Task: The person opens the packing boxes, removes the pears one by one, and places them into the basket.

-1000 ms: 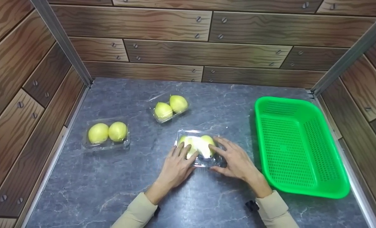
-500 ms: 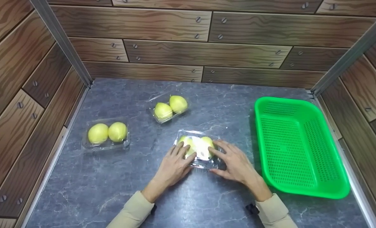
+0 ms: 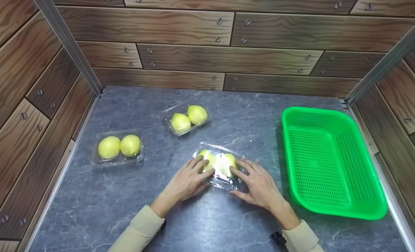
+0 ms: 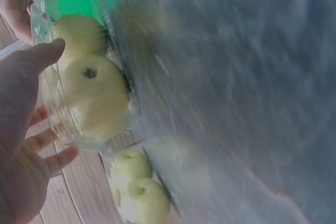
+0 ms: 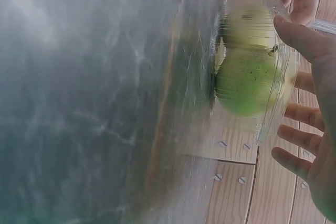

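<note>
A clear plastic clamshell box (image 3: 219, 184) with two yellow-green pears (image 4: 94, 95) inside lies on the table between my hands. Its lid is down over the fruit, and strong glare covers the middle. My left hand (image 3: 187, 179) touches the left side of the lid, fingers extended and thumb at the near part. On the right side, my right hand (image 3: 260, 180) rests with spread fingers at the lid and the thumb by the near right corner. In the right wrist view, the straight fingers (image 5: 302, 137) reach along the box's side.
Another clear box of two pears (image 3: 119, 147) lies at the left. A third pear box (image 3: 188, 120) sits farther back, slightly angled. A green perforated basket (image 3: 288, 154) stands at the right. Wood-patterned walls (image 3: 207, 57) enclose the grey marbled table (image 3: 88, 206).
The clamshell box has turned slightly clockwise under my hands. My left hand and forearm have shifted a little left; my right hand has barely moved.
</note>
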The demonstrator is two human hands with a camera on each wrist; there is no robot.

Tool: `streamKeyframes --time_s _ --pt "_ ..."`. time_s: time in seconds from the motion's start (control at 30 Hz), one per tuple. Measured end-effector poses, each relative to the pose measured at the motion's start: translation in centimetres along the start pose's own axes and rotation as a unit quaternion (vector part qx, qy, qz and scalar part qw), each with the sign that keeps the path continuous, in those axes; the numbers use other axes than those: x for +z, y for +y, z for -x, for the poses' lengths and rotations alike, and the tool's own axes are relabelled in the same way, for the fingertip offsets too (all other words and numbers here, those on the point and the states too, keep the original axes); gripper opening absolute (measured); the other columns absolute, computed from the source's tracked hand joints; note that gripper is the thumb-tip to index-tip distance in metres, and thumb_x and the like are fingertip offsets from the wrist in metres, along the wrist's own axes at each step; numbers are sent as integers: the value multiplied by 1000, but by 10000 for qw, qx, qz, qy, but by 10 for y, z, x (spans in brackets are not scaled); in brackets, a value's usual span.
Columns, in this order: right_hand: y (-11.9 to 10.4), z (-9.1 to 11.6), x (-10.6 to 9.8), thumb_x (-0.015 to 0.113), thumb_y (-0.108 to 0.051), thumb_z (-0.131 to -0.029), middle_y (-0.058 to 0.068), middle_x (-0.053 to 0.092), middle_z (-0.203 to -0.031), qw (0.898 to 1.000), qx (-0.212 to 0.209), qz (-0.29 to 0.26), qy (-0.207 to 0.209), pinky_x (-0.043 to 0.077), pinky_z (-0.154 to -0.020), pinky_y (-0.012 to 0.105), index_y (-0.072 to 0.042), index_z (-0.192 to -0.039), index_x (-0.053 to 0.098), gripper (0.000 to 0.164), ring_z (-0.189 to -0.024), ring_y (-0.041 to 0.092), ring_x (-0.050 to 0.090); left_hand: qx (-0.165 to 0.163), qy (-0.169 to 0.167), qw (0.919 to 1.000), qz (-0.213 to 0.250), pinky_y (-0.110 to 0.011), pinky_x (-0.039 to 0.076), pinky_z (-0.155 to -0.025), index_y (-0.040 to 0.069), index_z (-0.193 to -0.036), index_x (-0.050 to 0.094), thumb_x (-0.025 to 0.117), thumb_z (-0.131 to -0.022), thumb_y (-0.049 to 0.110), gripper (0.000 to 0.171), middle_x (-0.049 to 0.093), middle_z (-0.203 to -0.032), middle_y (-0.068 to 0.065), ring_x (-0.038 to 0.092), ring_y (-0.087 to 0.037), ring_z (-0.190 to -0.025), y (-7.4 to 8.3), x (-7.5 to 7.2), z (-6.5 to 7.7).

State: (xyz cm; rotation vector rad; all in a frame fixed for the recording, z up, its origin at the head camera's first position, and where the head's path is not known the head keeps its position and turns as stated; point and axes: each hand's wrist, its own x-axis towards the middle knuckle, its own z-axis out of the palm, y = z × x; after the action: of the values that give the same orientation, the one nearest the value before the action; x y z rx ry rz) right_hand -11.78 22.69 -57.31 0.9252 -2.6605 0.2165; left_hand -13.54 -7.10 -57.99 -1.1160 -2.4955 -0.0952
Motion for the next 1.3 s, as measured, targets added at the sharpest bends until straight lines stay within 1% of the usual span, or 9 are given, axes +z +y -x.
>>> streamKeyframes --time_s 0.37,0.57,0.7,0.83,0.97,1.03,1.1,1.2,1.3 --pt "-11 4 2 79 -68 -81 10 64 -146 9991 -82 307 292 62 -105 50 -25 -143 65 77 -130 32 64 113 -418 9987 265 -51 54 -119 30 -146 55 77 -93 46 60 57 -152 -10 51 -34 -147 -13 -2 1" --pt "-15 2 -1 75 -69 -83 10 64 -146 9984 -167 505 186 64 -104 49 -26 -143 64 75 -127 31 65 12 -240 9983 523 -54 54 -119 26 -144 58 81 -89 40 61 56 -152 -12 52 -36 -146 -14 -3 3" --pt "-12 3 -4 77 -67 -83 10 63 -145 9983 -310 459 157 64 -103 47 -26 -144 63 74 -127 31 65 -433 -79 9946 942 -58 51 -121 16 -147 53 83 -88 41 71 53 -152 -19 52 -43 -143 -7 -4 7" --pt "-4 5 -8 83 -58 -82 10 65 -141 9984 -434 321 170 66 -99 43 -25 -142 63 72 -124 29 66 -1274 311 9798 1507 -59 49 -122 4 -152 45 86 -86 39 85 52 -152 -23 52 -46 -142 5 -7 13" --pt "4 8 -12 88 -47 -81 9 67 -135 9976 -564 221 342 69 -89 38 -21 -140 65 68 -118 27 68 -2219 875 9463 2184 -55 50 -122 0 -152 44 87 -85 29 85 54 -148 -22 53 -40 -141 21 -9 19" --pt "8 9 -13 89 -41 -80 9 69 -131 9962 -662 191 538 69 -83 34 -19 -137 67 66 -112 26 70 -2689 1167 9225 2511 -54 51 -121 -1 -150 45 88 -84 25 83 56 -146 -21 55 -38 -138 29 -9 21" --pt "10 9 -13 91 -34 -79 8 71 -126 9942 -766 115 753 69 -78 32 -17 -134 69 62 -106 24 71 -3169 1398 8925 2889 -55 52 -119 -2 -149 46 87 -85 22 80 57 -145 -22 56 -39 -137 37 -8 23" --pt "13 9 -12 91 -25 -77 8 73 -118 9897 -950 44 1068 68 -75 32 -14 -128 72 55 -98 22 72 -3924 1665 8306 3584 -57 54 -116 -4 -148 44 86 -86 19 79 56 -144 -24 58 -42 -135 47 -6 24" --pt "15 8 -11 89 -20 -77 7 74 -113 9858 -1088 41 1278 69 -76 33 -13 -123 74 49 -95 22 73 -4654 1790 7471 4396 -58 57 -112 -4 -150 41 85 -88 16 79 55 -145 -26 59 -44 -133 53 -6 25"
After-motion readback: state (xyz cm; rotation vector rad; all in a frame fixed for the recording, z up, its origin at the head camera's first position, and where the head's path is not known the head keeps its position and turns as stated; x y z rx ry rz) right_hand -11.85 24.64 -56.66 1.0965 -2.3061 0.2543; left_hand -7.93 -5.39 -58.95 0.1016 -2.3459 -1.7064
